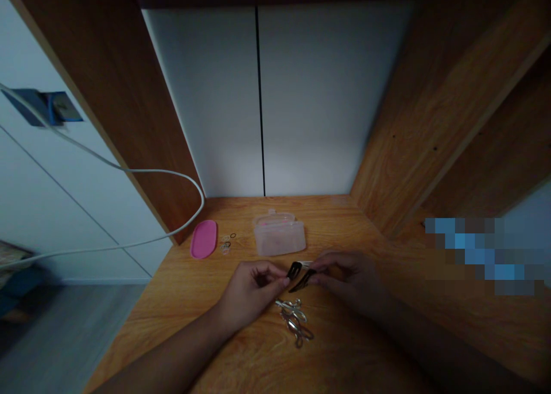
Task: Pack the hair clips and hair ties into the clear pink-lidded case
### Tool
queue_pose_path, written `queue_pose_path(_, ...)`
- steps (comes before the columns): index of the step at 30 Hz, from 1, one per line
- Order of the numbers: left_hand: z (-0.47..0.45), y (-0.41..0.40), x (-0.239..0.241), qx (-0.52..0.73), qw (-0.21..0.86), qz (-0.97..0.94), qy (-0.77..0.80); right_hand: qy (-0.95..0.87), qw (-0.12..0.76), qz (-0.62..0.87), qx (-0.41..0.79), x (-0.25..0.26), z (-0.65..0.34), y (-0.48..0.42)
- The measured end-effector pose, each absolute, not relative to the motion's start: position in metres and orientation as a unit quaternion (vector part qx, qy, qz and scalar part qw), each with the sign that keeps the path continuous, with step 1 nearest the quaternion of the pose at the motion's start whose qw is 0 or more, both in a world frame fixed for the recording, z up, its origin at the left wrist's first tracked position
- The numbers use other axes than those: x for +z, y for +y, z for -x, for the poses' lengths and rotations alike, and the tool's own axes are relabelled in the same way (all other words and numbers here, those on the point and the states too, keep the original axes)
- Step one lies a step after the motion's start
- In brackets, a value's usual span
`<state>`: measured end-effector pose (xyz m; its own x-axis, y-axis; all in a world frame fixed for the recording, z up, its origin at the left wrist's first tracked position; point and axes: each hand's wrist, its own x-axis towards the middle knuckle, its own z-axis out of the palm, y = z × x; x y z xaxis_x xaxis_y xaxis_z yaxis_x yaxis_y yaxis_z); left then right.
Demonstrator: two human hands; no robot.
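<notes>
Over the wooden desk [181, 302], my left hand [252, 288] and my right hand [344, 273] meet at the middle. Each pinches one end of dark hair clips [300, 274] held between them just above the desk. A small pile of silver metal clips [295, 320] lies on the desk right below and in front of my hands. The light is dim, so I cannot tell how many dark clips are held.
A translucent plastic box [279, 234] stands behind my hands. A pink oval lid [204, 239] and a few small rings [227, 244] lie to its left. A white cable [129, 170] hangs at the left. Wooden side panels [422, 130] and a white back wall enclose the desk.
</notes>
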<state>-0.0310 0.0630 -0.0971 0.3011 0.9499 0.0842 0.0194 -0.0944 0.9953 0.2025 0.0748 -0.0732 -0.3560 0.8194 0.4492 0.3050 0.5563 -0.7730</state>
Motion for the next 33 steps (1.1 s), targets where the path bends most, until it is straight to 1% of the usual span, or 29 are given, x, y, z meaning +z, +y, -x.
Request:
queue_pose_path(4, 0.030, 0.055, -0.088, 0.391, 0.521, -0.661, 0.372, -0.766, 0.444, 0.371, 0.278, -0.075, -0.199, 0.073)
queue_pose_path(8, 0.027, 0.051, -0.081, 0.386, 0.511, -0.682, 0.354, -0.768, 0.461, 0.366, 0.251, -0.076, -0.196, 0.072)
queue_pose_path(11, 0.026, 0.051, -0.083, 0.390, 0.511, -0.678, 0.355, -0.788, 0.453, 0.356, 0.215, -0.075, -0.197, 0.072)
queue_pose_path(13, 0.027, 0.053, -0.085, 0.407, 0.490, -0.676, 0.371, -0.805, 0.449, 0.345, 0.175, -0.074, -0.200, 0.074)
queue_pose_path(16, 0.031, 0.057, -0.087, 0.451, 0.427, -0.666, 0.414, -0.818, 0.440, 0.352, 0.113, -0.073, -0.205, 0.078)
queue_pose_path(19, 0.036, 0.063, -0.085, 0.497, 0.376, -0.649, 0.436, -0.828, 0.396, 0.390, 0.080, -0.077, -0.208, 0.084)
queue_pose_path(23, 0.040, 0.071, -0.085, 0.547, 0.326, -0.623, 0.454, -0.842, 0.322, 0.426, 0.076, -0.086, -0.206, 0.093)
queue_pose_path(28, 0.043, 0.074, -0.089, 0.580, 0.278, -0.618, 0.452, -0.850, 0.287, 0.435, 0.083, -0.092, -0.203, 0.100)
queue_pose_path(30, 0.044, 0.075, -0.089, 0.581, 0.267, -0.619, 0.456, -0.853, 0.287, 0.423, 0.101, -0.091, -0.203, 0.101)
queue_pose_path(33, 0.045, 0.076, -0.088, 0.586, 0.247, -0.611, 0.472, -0.839, 0.323, 0.421, 0.122, -0.089, -0.202, 0.100)
